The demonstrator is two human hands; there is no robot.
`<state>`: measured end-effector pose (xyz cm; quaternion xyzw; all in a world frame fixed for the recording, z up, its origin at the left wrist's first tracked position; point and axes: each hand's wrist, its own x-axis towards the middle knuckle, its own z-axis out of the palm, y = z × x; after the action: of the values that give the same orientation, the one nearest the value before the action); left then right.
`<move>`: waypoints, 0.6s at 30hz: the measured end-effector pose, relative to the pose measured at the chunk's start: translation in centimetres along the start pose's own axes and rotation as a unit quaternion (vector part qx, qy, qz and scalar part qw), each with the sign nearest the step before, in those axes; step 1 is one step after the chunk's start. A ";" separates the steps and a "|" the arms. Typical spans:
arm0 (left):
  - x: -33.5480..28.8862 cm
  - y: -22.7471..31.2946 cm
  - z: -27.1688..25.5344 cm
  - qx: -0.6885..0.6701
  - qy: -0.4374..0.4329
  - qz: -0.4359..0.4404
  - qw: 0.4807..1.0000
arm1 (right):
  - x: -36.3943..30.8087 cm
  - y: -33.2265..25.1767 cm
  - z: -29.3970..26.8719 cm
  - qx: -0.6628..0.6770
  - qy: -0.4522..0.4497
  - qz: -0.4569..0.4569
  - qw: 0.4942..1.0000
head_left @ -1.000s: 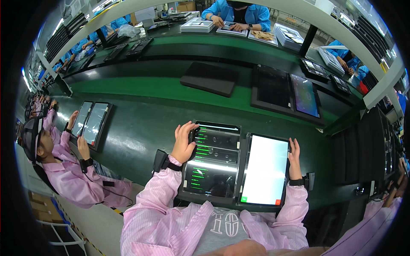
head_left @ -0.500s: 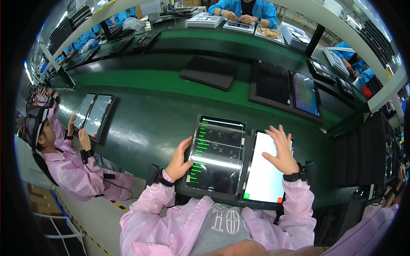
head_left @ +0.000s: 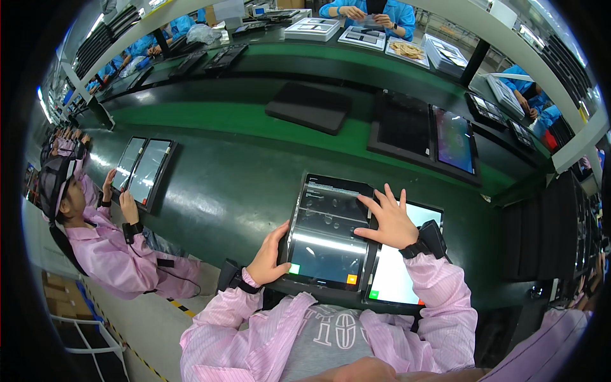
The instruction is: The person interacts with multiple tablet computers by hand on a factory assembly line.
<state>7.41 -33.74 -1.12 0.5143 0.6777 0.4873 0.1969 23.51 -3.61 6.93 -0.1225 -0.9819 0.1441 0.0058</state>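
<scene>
Before me lies a dark-screened tablet (head_left: 328,232), with a green square and an orange square at its lower corners. My left hand (head_left: 270,258) grips its left edge, thumb on the screen by the green square and fingers along the side. Over its upper right edge is my right hand (head_left: 393,223), open with fingers spread; whether the fingertips touch the glass I cannot tell. To the right lies a second tablet (head_left: 393,275) with a white screen and small green and red corner squares, partly hidden under my right hand and wrist.
Beyond, a black tray (head_left: 398,145) holds a dark panel and a lit tablet (head_left: 454,143). A closed black tray (head_left: 309,108) lies left of it on the green strip. At left, a co-worker in pink (head_left: 105,254) handles two tablets (head_left: 145,169). White frame posts stand right.
My right hand has moved left from the white tablet to the dark one. The dark screen's list of green lines has given way to corner squares. My left thumb has slid lower.
</scene>
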 end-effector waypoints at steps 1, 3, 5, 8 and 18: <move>-0.1 -0.2 -0.1 0.001 0.000 0.002 1.000 | 0.0 0.0 0.1 -0.001 0.002 0.000 1.000; -0.2 -0.6 -0.2 0.016 -0.030 0.002 0.999 | 0.1 0.0 0.6 -0.013 0.012 -0.011 1.000; 0.0 -0.6 -0.3 0.024 -0.031 0.005 0.999 | 0.2 0.0 0.8 -0.015 0.011 -0.011 1.000; 0.1 -0.2 -0.1 0.030 -0.019 0.007 0.999 | 0.3 -0.1 1.0 -0.017 0.015 -0.013 1.000; 0.2 1.0 -0.5 0.075 -0.018 0.016 0.997 | 0.6 -0.3 1.1 -0.011 0.012 0.007 1.000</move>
<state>7.47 -33.77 0.04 0.5467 0.7005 0.4289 0.1625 22.81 -4.04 5.97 -0.1312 -0.9824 0.1318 0.0149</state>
